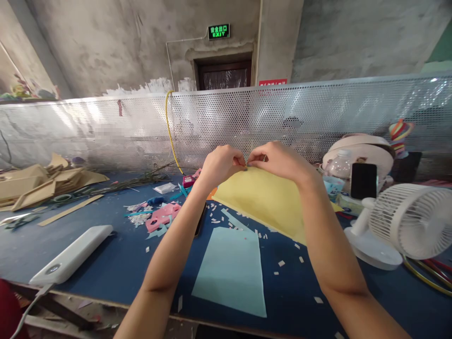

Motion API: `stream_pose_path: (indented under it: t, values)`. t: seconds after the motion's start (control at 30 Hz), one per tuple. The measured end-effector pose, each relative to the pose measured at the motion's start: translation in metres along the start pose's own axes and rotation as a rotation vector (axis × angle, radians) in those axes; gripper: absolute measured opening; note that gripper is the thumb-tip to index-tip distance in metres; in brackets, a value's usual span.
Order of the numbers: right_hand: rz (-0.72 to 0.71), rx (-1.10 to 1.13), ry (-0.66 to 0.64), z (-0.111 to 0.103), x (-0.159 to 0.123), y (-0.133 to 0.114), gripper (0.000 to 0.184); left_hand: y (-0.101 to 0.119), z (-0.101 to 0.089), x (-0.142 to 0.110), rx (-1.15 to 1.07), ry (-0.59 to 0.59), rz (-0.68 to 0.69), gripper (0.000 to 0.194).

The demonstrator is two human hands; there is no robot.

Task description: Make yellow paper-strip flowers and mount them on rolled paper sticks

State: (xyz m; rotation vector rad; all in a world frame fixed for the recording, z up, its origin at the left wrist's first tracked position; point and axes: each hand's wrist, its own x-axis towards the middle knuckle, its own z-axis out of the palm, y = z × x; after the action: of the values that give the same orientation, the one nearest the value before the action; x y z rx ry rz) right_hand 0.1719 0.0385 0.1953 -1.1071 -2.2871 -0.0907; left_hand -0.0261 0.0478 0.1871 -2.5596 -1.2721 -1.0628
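Observation:
A yellow sheet lies at a slant on the blue table, its far edge between my hands. My left hand is closed, thumb and fingers pinched at that far edge. Right beside it, my right hand pinches the same spot, and the two sets of fingertips nearly touch. Whatever small piece sits between the fingertips is too small to make out. Nearer to me, a light blue sheet lies flat between my forearms, touched by neither hand. Small white scraps are scattered around both sheets.
On the right stand a white fan, a phone and a blue cup. Left are a white power bank, pink scraps and cardboard pieces. A perforated metal panel borders the table's far side.

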Motion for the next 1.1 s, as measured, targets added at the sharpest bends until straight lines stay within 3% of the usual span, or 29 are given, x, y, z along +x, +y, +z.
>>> stream_pose_path:
  t: [0.6, 1.1]
  values:
    - [-0.030, -0.038, 0.051, 0.0041, 0.0030, 0.0028, 0.011, -0.0024, 0.0020, -0.0004, -0.017, -0.040, -0.014, 0.011]
    - [-0.007, -0.047, 0.106, 0.0029, 0.0010, -0.0019, 0.013, 0.0019, -0.0003, 0.0014, -0.039, 0.100, -0.045, 0.007]
